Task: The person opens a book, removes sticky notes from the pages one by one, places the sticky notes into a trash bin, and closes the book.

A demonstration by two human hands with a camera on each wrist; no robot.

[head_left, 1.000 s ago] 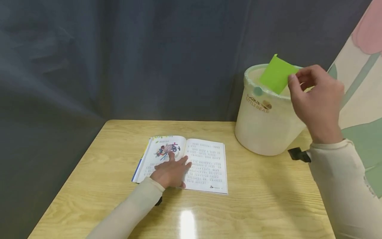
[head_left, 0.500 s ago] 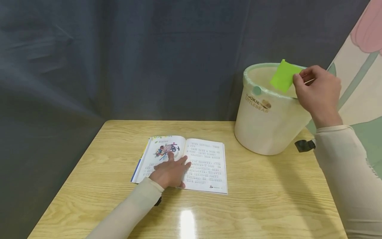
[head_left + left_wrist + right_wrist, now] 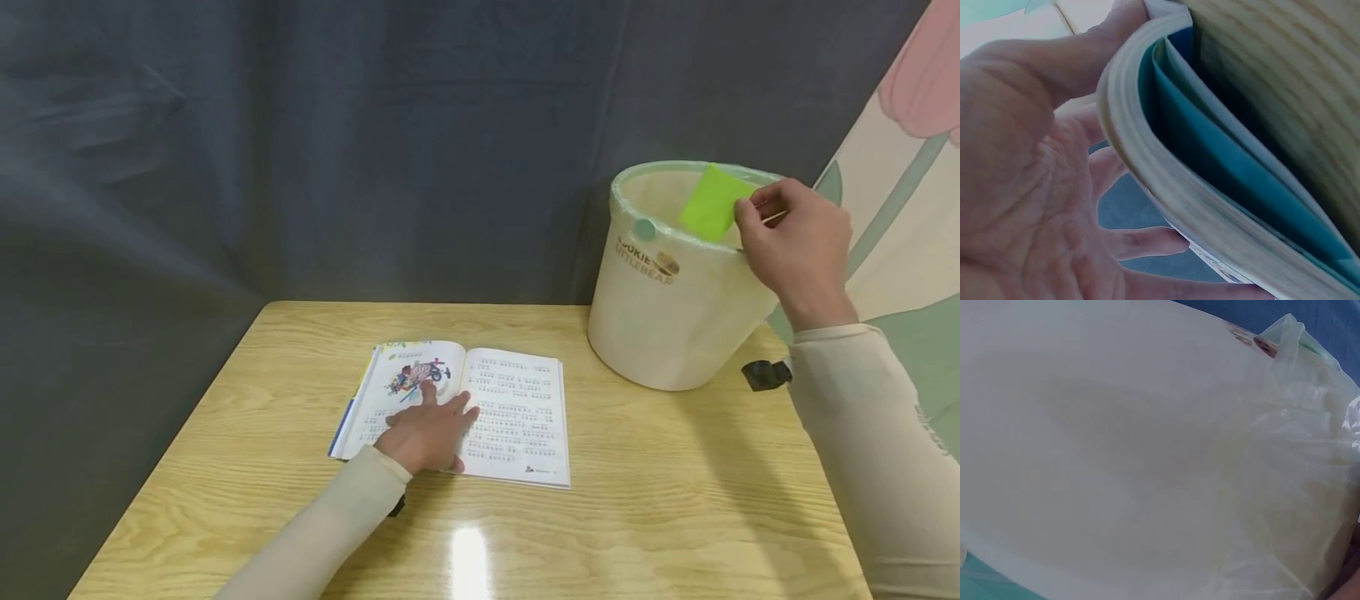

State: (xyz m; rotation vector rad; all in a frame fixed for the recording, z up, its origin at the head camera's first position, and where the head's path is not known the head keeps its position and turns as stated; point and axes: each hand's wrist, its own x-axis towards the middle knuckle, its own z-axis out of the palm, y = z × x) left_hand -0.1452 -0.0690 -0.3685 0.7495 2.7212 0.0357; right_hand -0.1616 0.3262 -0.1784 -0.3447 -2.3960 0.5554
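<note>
An open book (image 3: 517, 417) with a colour picture on its left page lies on the wooden table. My left hand (image 3: 427, 431) rests across its lower middle, fingers spread. In the left wrist view the thumb and fingers lie by the curved page edges (image 3: 1179, 194), and a blue-green sheet shows beneath the pages. At the right, my right hand (image 3: 802, 242) pinches a bright green sticky note (image 3: 712, 204) by its right side, over the mouth of a cream trash bin (image 3: 667, 325). The right wrist view shows mostly the bin's wall (image 3: 1116, 456); the note is out of sight there.
A clear plastic liner (image 3: 1291, 469) folds over the bin's rim. Behind the table (image 3: 247, 500) hangs a dark curtain (image 3: 420, 150). A panel with a pink flower (image 3: 926, 75) stands at the right.
My right hand has shifted slightly right and the green sticky note has come lower into the bin's mouth. The left hand and the book have stayed in place.
</note>
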